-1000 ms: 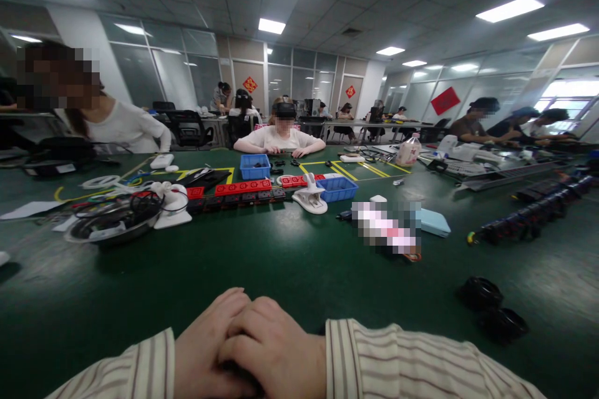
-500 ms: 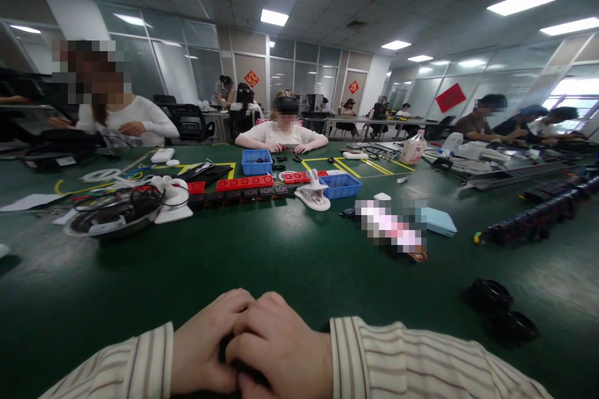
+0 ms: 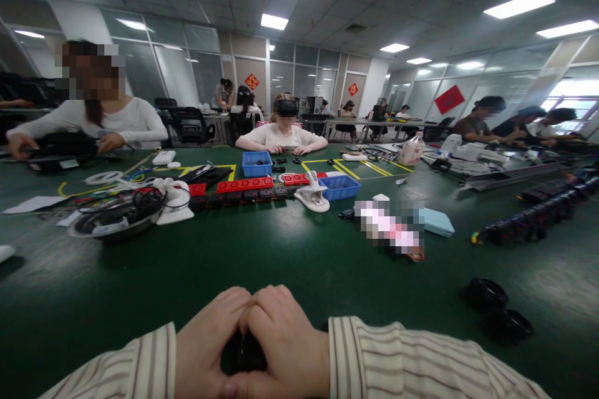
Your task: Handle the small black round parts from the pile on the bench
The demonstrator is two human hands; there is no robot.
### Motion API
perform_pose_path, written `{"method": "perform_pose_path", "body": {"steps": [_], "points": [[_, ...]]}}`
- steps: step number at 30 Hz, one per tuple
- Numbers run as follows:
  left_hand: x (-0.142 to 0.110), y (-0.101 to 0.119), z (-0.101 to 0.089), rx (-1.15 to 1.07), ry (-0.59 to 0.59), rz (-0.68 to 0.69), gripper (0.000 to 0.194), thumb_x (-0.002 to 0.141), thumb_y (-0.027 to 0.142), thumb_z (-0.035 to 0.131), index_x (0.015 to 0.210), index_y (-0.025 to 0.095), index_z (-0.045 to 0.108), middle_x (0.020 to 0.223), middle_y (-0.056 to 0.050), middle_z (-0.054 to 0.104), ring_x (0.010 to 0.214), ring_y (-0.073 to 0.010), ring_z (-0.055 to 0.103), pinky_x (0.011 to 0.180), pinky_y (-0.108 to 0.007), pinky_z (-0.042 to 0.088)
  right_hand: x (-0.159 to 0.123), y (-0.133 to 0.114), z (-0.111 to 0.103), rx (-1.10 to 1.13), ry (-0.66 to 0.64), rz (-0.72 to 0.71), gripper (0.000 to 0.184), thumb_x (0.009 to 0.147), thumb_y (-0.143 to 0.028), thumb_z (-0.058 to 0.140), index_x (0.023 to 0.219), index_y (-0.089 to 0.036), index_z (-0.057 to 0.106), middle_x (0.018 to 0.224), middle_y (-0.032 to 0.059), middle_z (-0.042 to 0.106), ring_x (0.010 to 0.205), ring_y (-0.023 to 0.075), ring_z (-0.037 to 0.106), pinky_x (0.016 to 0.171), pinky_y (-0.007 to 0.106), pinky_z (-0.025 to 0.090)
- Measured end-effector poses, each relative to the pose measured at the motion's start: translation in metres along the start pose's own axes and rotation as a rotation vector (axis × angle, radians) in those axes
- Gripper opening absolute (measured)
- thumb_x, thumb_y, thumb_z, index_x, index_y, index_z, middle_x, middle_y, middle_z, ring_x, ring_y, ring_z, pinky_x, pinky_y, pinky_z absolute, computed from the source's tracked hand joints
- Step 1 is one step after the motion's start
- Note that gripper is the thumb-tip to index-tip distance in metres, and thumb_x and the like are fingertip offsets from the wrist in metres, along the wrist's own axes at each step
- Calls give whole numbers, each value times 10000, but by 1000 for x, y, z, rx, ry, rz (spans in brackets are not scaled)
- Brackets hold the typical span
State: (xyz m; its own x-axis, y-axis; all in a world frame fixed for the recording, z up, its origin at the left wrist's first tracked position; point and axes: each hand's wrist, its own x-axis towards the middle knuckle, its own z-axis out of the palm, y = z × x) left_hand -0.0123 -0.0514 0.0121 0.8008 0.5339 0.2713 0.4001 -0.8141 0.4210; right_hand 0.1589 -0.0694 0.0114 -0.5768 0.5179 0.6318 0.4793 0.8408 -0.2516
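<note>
At the near edge of the green table [image 3: 290, 262], my left hand [image 3: 206, 343] and my right hand [image 3: 285, 343] are pressed together. Their fingers curl round a small black object [image 3: 246, 352] that shows in the gap between them. I cannot make out what the black object is. Both wrists wear striped sleeves [image 3: 412, 358]. Nothing else lies within close reach of the hands.
Two black round parts [image 3: 496, 308] lie to the right. Farther off are a metal bowl of cables [image 3: 112, 218], red and black power strips [image 3: 243, 190], blue bins [image 3: 340, 187], a white clip [image 3: 311, 196] and a light blue box [image 3: 435, 223]. Other people sit round the table.
My hands have parted slightly at the thumbs, so the dark object between them now shows. The person at the left has stretched an arm out to the left.
</note>
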Motion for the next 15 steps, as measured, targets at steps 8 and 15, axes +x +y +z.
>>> {"method": "perform_pose_path", "body": {"steps": [8,15], "points": [[0,-7,0,-77,-76,-25,291,635,366,680,839,192,568,869,-31,536,796,-210,502,757,-320,450,3,1,-5,91,-56,-180,268,711,-369,480,895,-175,473,860,27,576,799,145,518,679,265,375],[2,-9,-2,-126,-101,-13,365,598,333,699,924,211,590,927,-21,544,861,-224,510,828,-338,422,7,4,-8,158,-156,-352,271,710,-269,428,957,-160,453,930,41,592,920,130,515,851,273,373]]}}
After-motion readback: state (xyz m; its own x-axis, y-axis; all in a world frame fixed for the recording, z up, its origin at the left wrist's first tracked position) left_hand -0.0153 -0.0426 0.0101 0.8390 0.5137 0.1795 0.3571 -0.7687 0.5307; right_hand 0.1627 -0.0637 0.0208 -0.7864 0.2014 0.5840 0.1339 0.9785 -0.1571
